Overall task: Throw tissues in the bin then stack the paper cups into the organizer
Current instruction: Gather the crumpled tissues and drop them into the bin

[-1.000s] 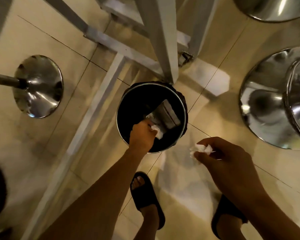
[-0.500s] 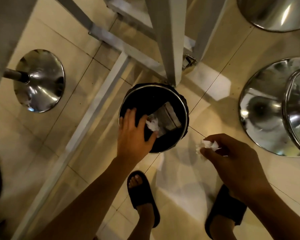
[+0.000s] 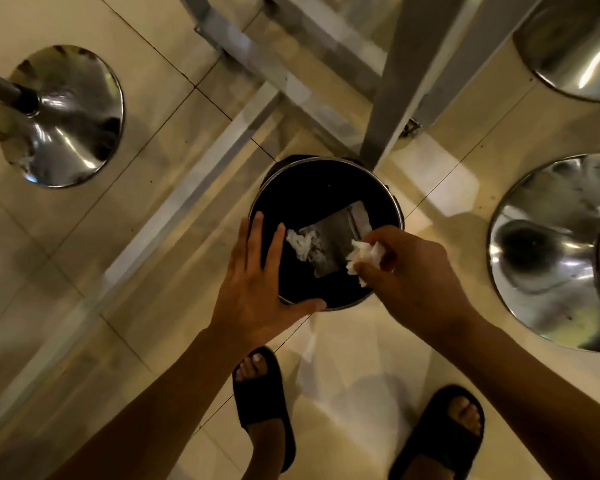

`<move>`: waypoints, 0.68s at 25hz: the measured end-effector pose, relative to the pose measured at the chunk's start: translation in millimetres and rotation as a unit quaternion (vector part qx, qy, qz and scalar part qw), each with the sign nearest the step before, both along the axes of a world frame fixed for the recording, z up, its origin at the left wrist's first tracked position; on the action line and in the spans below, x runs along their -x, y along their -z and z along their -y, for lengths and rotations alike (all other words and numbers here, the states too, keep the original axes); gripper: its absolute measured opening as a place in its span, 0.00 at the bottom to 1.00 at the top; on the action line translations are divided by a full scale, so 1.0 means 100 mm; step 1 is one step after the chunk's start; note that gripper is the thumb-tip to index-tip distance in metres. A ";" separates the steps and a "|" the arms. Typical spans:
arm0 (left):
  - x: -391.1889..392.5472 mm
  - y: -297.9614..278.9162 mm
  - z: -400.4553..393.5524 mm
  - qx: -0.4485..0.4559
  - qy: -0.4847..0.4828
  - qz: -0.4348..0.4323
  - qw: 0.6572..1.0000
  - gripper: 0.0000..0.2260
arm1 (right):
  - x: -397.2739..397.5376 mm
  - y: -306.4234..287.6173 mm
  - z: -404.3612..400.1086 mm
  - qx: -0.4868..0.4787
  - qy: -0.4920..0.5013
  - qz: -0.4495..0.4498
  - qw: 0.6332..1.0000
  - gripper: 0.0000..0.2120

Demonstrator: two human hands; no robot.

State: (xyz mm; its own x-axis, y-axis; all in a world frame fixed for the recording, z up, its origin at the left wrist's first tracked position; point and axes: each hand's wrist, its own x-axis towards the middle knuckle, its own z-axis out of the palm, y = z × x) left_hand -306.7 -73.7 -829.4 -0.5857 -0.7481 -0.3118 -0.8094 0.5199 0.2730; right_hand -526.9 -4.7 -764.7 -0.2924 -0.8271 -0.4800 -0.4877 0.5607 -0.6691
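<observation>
A round black bin (image 3: 329,181) with a metal rim stands on the tiled floor below me. One crumpled white tissue (image 3: 300,244) lies inside it, beside a grey wrapper (image 3: 340,237). My left hand (image 3: 253,289) is spread flat over the bin's left rim, fingers apart, holding nothing. My right hand (image 3: 413,271) hovers over the bin's right rim, shut on a second crumpled white tissue (image 3: 362,256). No paper cups or organizer are in view.
Chrome stool bases stand at the left (image 3: 61,116), at the right (image 3: 555,251) and at the top right (image 3: 575,46). A grey table leg (image 3: 399,95) and metal frame bars rise just behind the bin. My feet in black slides (image 3: 260,396) stand below it.
My left hand let go of its tissue, which now lies in the bin, and has spread wide. My right hand has moved left with its tissue, from beside the bin to over its rim.
</observation>
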 end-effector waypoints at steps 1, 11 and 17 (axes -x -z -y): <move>-0.01 0.03 0.01 -0.005 0.002 -0.010 1.000 0.56 | -0.04 0.06 0.12 0.000 -0.019 -0.007 1.000 0.14; -0.03 0.11 -0.02 -0.003 0.015 -0.019 1.000 0.55 | -0.42 0.95 0.49 -0.171 -0.264 -0.167 0.935 0.15; -0.03 0.07 0.00 -0.008 0.019 0.021 1.000 0.56 | -0.32 0.83 0.56 -0.142 -0.280 -0.162 0.935 0.15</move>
